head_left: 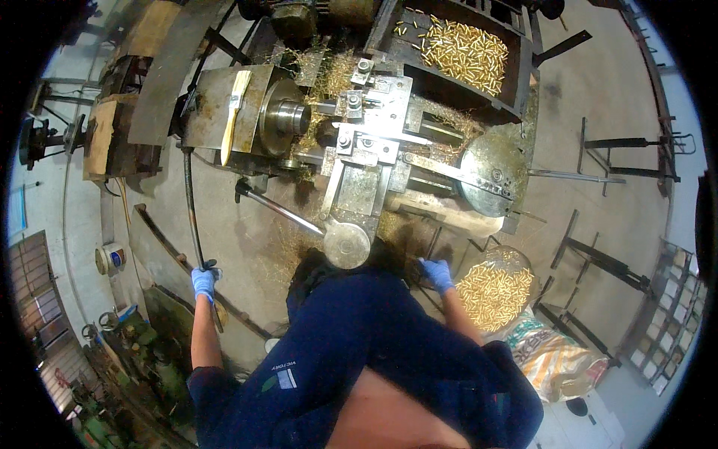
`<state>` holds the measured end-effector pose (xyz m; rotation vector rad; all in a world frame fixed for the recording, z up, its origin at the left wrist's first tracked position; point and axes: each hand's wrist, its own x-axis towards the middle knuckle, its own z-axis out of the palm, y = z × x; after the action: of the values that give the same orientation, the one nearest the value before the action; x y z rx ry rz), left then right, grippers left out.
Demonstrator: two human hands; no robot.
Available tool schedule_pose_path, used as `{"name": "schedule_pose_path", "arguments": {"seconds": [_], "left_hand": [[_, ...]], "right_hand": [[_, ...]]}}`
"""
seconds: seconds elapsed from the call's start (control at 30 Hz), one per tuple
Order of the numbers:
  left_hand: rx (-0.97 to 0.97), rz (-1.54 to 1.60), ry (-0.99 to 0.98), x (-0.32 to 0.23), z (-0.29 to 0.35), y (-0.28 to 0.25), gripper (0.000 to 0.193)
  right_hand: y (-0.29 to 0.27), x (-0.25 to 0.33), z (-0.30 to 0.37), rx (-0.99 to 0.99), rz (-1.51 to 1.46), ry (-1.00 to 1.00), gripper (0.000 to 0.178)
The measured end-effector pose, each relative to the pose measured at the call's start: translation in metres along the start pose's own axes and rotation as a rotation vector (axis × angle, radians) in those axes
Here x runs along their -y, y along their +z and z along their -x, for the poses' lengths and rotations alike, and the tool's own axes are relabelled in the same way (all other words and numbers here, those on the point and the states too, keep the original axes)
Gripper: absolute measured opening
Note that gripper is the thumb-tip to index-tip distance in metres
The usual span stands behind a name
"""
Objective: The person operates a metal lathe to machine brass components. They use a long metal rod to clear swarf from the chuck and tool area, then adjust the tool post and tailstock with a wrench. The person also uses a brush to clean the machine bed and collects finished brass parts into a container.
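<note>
My left hand [203, 282], in a blue glove, is wrapped around a long metal lever [192, 209] hanging beside the lathe's headstock [206, 108]. My right hand [437, 275], gloved too, is low beside my thigh with its fingers curled; whatever lies in them is hidden. Between the hands and farther off stands the lathe, with its round spindle nose [290, 117] facing a slide with bolted tool blocks [366, 135]. A crank handle [284, 211] with a round metal end [347, 245] points toward my lap. Just right of my right hand, small brass-coloured pieces [493, 295] fill a round basket [510, 260].
A wooden-handled brush [233, 120] lies on the headstock. At the far right, a metal tray [449, 86] holds a pile of brass-coloured pieces [467, 56]. Shavings litter the machine. A printed sack [557, 363] sits behind the basket; metal stands [606, 262] are farther right.
</note>
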<state>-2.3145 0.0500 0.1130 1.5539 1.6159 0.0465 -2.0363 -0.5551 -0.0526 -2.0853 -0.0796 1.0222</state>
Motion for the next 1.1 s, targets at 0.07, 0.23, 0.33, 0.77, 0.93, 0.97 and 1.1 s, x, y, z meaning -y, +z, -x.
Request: {"name": "schedule_pose_path", "arguments": {"seconds": [0.07,0.23,0.33,0.77,0.93,0.97,1.1], "left_hand": [[0.004,0.005,0.001,-0.001,0.0,0.0,0.033],[-0.007,0.015,0.001,-0.002,0.002,0.002,0.031],[-0.021,0.02,0.015,-0.001,0.002,0.003,0.031],[-0.008,0.02,0.027,0.015,-0.013,0.0,0.032],[-0.003,0.043,0.042,0.017,-0.013,0.0,0.032],[-0.003,0.048,0.041,0.017,-0.013,0.0,0.032],[-0.002,0.049,0.047,0.019,-0.014,-0.001,0.033]], "right_hand": [[-0.001,0.009,0.0,0.006,-0.201,0.214,0.029],[-0.005,0.038,0.003,-0.086,-0.242,0.441,0.037],[-0.007,0.046,0.007,-0.088,-0.275,0.43,0.039],[0.001,0.02,0.0,-0.093,-0.242,0.444,0.039],[-0.001,0.014,0.002,-0.034,-0.209,0.174,0.037],[-0.002,0.015,0.002,-0.032,-0.183,0.118,0.036],[-0.006,0.025,-0.001,-0.024,-0.044,0.092,0.036]]}}
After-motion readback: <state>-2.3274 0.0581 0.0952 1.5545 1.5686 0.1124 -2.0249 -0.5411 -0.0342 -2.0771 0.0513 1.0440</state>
